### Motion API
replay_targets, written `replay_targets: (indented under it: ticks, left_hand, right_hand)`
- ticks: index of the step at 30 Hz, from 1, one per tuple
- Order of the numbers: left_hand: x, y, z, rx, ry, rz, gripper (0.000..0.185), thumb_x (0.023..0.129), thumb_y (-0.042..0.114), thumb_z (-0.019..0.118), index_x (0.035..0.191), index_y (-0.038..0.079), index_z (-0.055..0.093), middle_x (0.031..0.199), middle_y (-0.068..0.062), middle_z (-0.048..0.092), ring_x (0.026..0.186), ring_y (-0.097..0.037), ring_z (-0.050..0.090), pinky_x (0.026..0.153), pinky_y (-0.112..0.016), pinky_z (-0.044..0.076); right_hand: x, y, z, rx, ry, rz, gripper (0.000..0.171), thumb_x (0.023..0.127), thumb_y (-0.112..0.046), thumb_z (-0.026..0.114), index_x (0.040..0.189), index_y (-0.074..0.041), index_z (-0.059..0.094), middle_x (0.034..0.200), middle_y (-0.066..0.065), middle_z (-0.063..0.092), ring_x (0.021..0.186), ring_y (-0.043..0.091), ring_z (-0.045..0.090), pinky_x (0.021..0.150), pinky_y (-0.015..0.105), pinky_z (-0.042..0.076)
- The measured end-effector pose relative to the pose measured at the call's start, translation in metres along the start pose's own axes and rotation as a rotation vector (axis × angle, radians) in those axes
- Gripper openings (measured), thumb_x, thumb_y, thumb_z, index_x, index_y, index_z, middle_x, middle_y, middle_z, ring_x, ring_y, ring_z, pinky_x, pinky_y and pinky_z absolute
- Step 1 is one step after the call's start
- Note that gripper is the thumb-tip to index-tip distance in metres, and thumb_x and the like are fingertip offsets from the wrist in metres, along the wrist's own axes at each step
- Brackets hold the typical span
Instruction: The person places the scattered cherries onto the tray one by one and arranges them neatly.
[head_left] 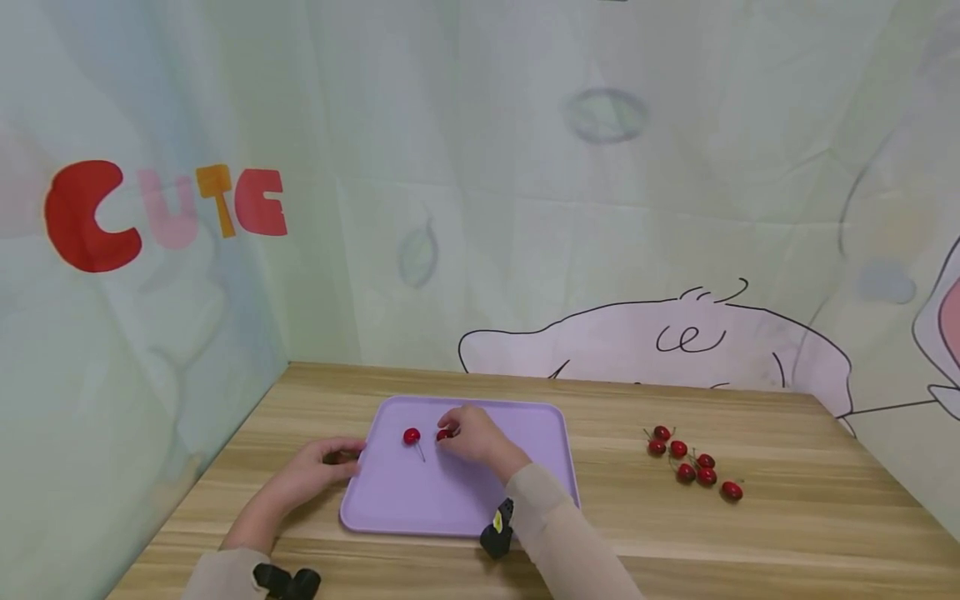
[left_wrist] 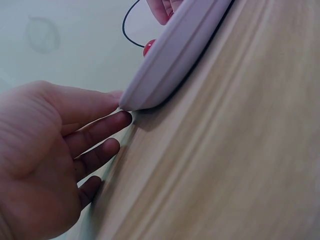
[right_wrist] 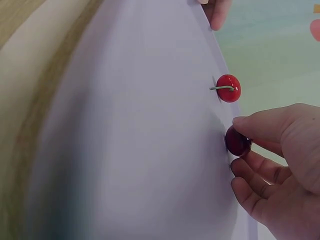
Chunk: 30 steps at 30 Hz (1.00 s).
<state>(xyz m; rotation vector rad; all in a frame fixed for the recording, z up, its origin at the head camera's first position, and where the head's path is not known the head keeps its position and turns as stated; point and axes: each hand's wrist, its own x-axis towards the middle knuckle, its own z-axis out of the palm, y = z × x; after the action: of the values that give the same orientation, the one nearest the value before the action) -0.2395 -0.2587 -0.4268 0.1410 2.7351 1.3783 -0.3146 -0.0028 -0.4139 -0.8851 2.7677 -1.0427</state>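
A purple tray (head_left: 405, 508) lies flat on the wooden table. My left hand (head_left: 318, 468) is at its left edge, with thumb and index finger (left_wrist: 107, 125) pinching the rim while the other fingers spread below. Over the tray, my right hand (head_left: 474, 435) pinches a dark red cherry (right_wrist: 237, 142) between thumb and fingers, close on the tray surface. Just left of that one, another red cherry (head_left: 412, 436) rests on the tray, its thin green stem showing in the right wrist view.
Several loose cherries (head_left: 706, 476) with stems lie in a cluster on the table (head_left: 630, 517), right of the tray. A printed cloth (head_left: 480, 167) hangs behind the table and along its left side. Each wrist carries a small black camera mount (head_left: 497, 533).
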Motion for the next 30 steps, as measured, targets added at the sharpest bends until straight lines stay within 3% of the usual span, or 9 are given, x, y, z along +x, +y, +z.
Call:
replay_targets:
  ticks: [11,16,22,30]
  left_hand:
    - [0.0,0.002,0.002,0.016,-0.001,0.001,0.041,0.09,0.012,0.066,0.126,-0.004,0.058,0.126,-0.022,0.059,0.112,-0.033,0.055,0.097,-0.053,0.042]
    - [0.0,0.002,-0.001,0.012,-0.012,-0.005,0.042,0.09,0.013,0.065,0.127,-0.005,0.057,0.126,-0.021,0.059,0.111,-0.032,0.055,0.096,-0.051,0.043]
    - [0.0,0.003,-0.001,0.014,-0.015,0.0,0.042,0.09,0.012,0.065,0.127,-0.006,0.057,0.125,-0.022,0.059,0.11,-0.032,0.055,0.097,-0.052,0.043]
    - [0.0,0.003,-0.002,-0.003,-0.022,-0.002,0.042,0.09,0.011,0.064,0.128,-0.006,0.056,0.125,-0.022,0.059,0.11,-0.032,0.055,0.096,-0.05,0.044]
  right_hand:
    - [-0.004,-0.003,-0.019,0.013,-0.023,0.108,0.026,0.087,-0.011,0.067,0.111,-0.001,0.067,0.105,0.014,0.063,0.095,0.025,0.06,0.082,0.038,0.051]
    - [-0.007,-0.005,-0.038,0.044,-0.013,0.093,0.031,0.089,-0.013,0.067,0.117,0.0,0.065,0.112,0.018,0.063,0.096,0.025,0.059,0.08,0.037,0.052]
    - [-0.019,-0.007,-0.063,-0.014,0.009,0.034,0.031,0.09,-0.016,0.067,0.118,-0.003,0.064,0.111,0.016,0.063,0.095,0.023,0.058,0.078,0.034,0.051]
    - [-0.046,0.003,-0.099,-0.022,0.152,-0.032,0.025,0.087,-0.01,0.067,0.112,-0.002,0.067,0.098,0.008,0.059,0.089,0.02,0.056,0.076,0.031,0.05]
